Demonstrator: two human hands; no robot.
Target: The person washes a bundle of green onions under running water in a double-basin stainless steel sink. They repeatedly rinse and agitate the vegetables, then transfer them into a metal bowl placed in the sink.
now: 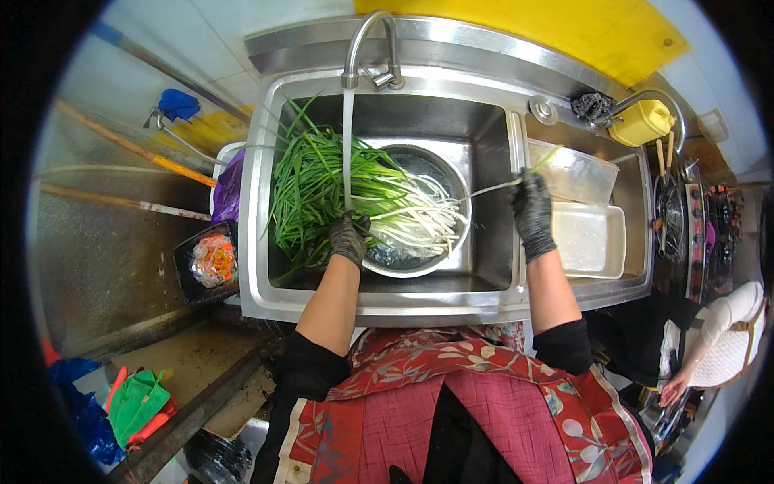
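Note:
A large bunch of spring onions [320, 181] lies across a round metal basin [464, 236] of water in the left bowl of a stainless steel sink [387, 305]. The white ends are in the basin; the green leaves spill over its left side. My left hand [349, 237], in a black glove, has its fingers curled around some stalks near the basin's front left rim. Water runs from the curved faucet [370, 21] onto the bunch. My right hand [533, 212], also gloved, pinches a single spring onion [493, 188] above the sink divider.
In the right bowl are a clear plastic container [580, 172] and a white rectangular tub [583, 239]. A yellow jug [641, 123] and a dark scouring pad [594, 107] sit on the back ledge. Long handles [175, 169] lean at left. Another person's hand [677, 387] is at far right.

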